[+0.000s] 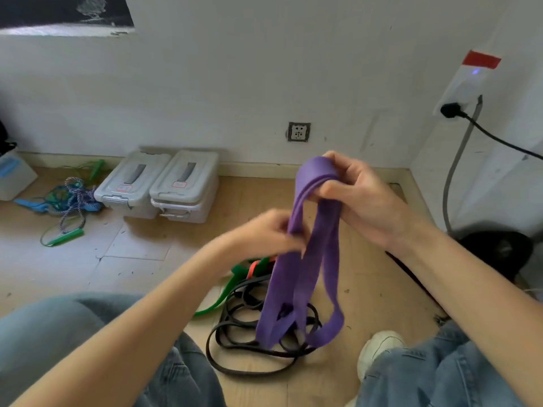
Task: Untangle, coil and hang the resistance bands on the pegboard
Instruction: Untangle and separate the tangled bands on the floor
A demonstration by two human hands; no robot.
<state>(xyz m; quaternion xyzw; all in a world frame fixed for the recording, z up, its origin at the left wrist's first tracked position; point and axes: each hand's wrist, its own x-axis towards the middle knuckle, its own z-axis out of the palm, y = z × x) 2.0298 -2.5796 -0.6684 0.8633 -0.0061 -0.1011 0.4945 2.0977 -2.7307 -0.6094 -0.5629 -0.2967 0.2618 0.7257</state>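
A wide purple resistance band (296,277) hangs in folded loops in front of me. My right hand (355,198) grips its top fold, fingers curled round the bunched layers. Lower and to the left, my left hand (270,233) pinches one strand of the same band; it is blurred. Beneath the hanging loops, on the wooden floor, lies a tangle of thin black bands (249,327), with a green band (226,292) and an orange band (254,268) beside it. No pegboard is in view.
Two grey lidded plastic boxes (158,186) stand against the white wall. A heap of skipping ropes with green handles (64,207) lies at the left. A black cable (499,139) runs from a wall power strip (461,89) at the right. My knees and a white shoe (379,348) frame the floor.
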